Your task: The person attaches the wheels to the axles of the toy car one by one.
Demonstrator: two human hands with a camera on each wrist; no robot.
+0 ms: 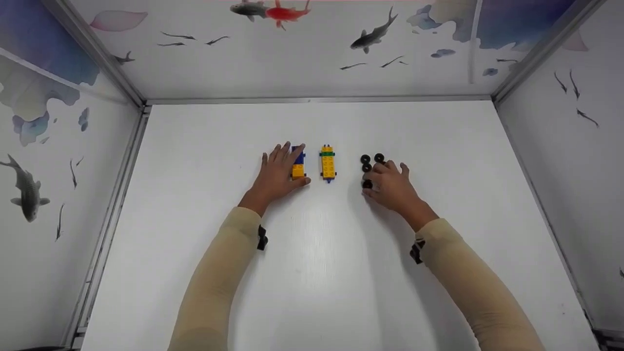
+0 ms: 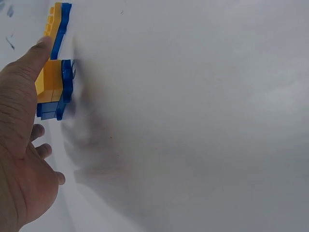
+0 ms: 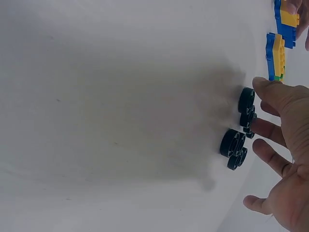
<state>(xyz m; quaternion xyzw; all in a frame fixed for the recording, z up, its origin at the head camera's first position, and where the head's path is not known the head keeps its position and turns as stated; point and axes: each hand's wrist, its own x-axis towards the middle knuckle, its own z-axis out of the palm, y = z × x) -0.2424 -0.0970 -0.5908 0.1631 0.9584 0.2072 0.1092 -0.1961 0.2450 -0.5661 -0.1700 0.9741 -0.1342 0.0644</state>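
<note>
My left hand (image 1: 279, 170) rests around a toy-brick vehicle body (image 1: 298, 171), blue at the far end and yellow at the near end, with its fingers spread and partly covering it. In the left wrist view the thumb (image 2: 35, 60) stretches along the yellow block (image 2: 52, 81) on its blue base. My right hand (image 1: 392, 185) hovers low among several small black toy wheels (image 1: 365, 159), fingers spread and slightly bent. Its thumb (image 3: 270, 92) reaches just over one black wheel (image 3: 246, 100) in the right wrist view, and the fingertips overlap others.
Between the hands lies a second vehicle body (image 1: 328, 163), long, yellow and studded, with a green strip and blue base. White table (image 1: 312, 273) surrounds everything. Printed white panels (image 1: 312, 73) with fish stand at the back and both sides.
</note>
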